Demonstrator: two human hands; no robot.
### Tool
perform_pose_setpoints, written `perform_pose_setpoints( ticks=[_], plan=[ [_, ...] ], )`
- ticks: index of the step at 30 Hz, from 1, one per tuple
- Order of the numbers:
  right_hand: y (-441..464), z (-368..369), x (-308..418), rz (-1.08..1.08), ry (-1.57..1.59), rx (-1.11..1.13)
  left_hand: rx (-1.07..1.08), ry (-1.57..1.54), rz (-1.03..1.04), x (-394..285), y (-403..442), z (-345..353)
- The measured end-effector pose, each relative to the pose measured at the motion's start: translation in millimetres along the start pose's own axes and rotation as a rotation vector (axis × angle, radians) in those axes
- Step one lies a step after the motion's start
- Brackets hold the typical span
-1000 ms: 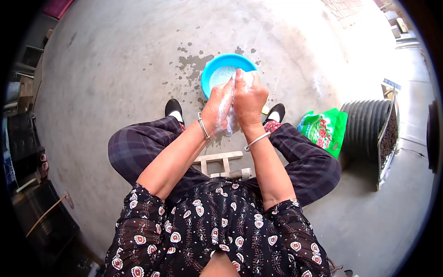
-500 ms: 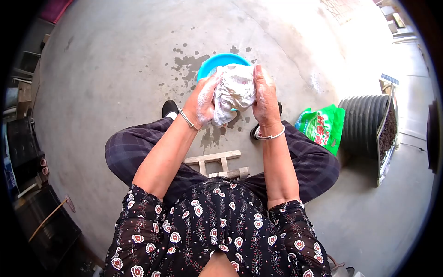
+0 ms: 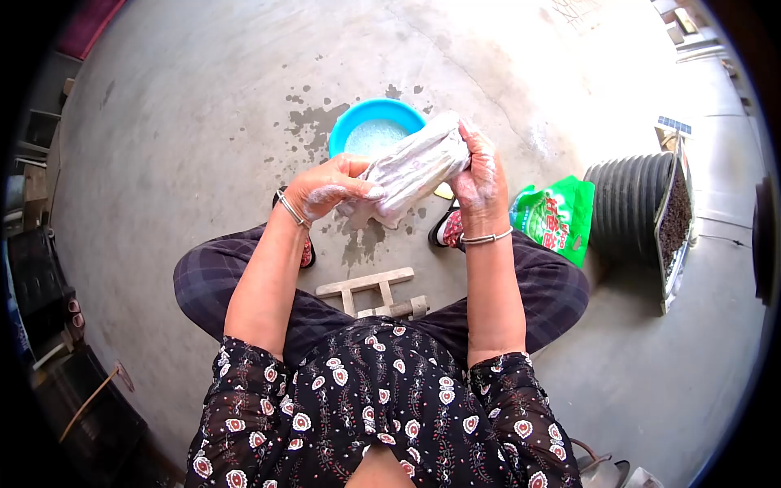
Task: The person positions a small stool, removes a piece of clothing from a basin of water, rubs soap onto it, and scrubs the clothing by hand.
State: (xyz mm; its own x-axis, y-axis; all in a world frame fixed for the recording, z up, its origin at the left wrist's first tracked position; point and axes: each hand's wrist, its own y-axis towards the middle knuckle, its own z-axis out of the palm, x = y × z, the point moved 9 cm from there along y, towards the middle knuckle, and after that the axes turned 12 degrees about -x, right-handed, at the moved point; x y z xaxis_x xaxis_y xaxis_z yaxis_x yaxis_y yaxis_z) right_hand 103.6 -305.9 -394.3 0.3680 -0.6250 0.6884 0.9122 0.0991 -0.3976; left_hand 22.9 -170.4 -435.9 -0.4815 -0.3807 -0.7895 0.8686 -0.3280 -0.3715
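A wet, pale cloth (image 3: 415,169) stretches between my two hands, partly in front of a blue basin (image 3: 346,126). My left hand (image 3: 332,185) pinches the cloth's left end between thumb and fingers. On the other side my right hand (image 3: 480,169) grips the right end, thumb uppermost. White suds cling to both hands. Soapy water (image 3: 374,134) with foam shows inside the basin, whose near right rim the cloth hides. What kind of garment or cloth it is, I cannot tell.
A small wooden stool frame (image 3: 366,285) lies between my legs. To the right are a green detergent bag (image 3: 557,218) and a black ribbed container (image 3: 626,203) with dark, grainy contents. Wet patches (image 3: 313,126) mark the concrete floor around the basin. Dark boxes line the left edge.
The bunched cloth is now drawn out lengthwise, slanting up to the right. My left hand has shifted left and down, my right hand slightly right. More of the basin and its suds shows.
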Motion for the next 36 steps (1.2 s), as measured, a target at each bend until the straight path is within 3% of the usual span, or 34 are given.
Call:
perform_pose_setpoints(
  ticks=[3,5,7,8,9,11,13,15,17,21,22,24,27,31,34,36],
  plan=[
    [-17,17,-13,0.014,0.070,-0.001,-0.141,-0.401,0.172,-8,9,-3],
    [-44,37,-25,-0.124,-0.060,0.016,-0.273,-0.503,0.316,-18,11,-7],
    [-66,51,-37,-0.595,-0.665,0.042,-0.340,-0.569,0.301,-9,15,-8],
    [-74,63,-38,-0.894,-0.922,0.033,-0.101,-0.699,0.319,-14,9,11],
    [-69,64,-35,-1.109,-1.104,-0.043,-0.231,-0.692,0.303,-5,9,13],
    [-18,52,-19,-0.914,-1.135,-0.168,-0.295,-0.576,0.249,-4,9,14],
    [16,30,-18,-0.612,-0.864,-0.167,-0.240,-0.656,0.216,-17,0,15],
    [42,6,-46,-0.116,-0.365,0.053,-0.163,-0.753,0.159,-20,1,10],
    [18,15,-42,0.042,-0.336,0.058,-0.152,-0.791,0.084,-21,-2,14],
    [15,23,-32,0.036,-0.464,0.171,0.033,-0.561,-0.005,19,14,23],
    [16,23,-32,0.033,-0.505,0.176,-0.009,-0.422,-0.017,20,12,29],
    [19,22,-35,0.045,-0.611,0.219,-0.032,-0.539,-0.025,5,3,35],
    [3,4,-60,0.264,-0.334,0.224,-0.090,-0.733,0.046,-7,3,24],
    [-26,-23,-77,0.392,-0.230,0.223,-0.132,-0.846,0.133,0,10,2],
    [-26,-37,-74,0.372,-0.420,0.382,-0.119,-0.872,0.156,-9,10,1],
    [-25,-36,-58,0.261,-0.295,0.319,-0.177,-0.860,0.204,-11,11,-8]
  ],
)
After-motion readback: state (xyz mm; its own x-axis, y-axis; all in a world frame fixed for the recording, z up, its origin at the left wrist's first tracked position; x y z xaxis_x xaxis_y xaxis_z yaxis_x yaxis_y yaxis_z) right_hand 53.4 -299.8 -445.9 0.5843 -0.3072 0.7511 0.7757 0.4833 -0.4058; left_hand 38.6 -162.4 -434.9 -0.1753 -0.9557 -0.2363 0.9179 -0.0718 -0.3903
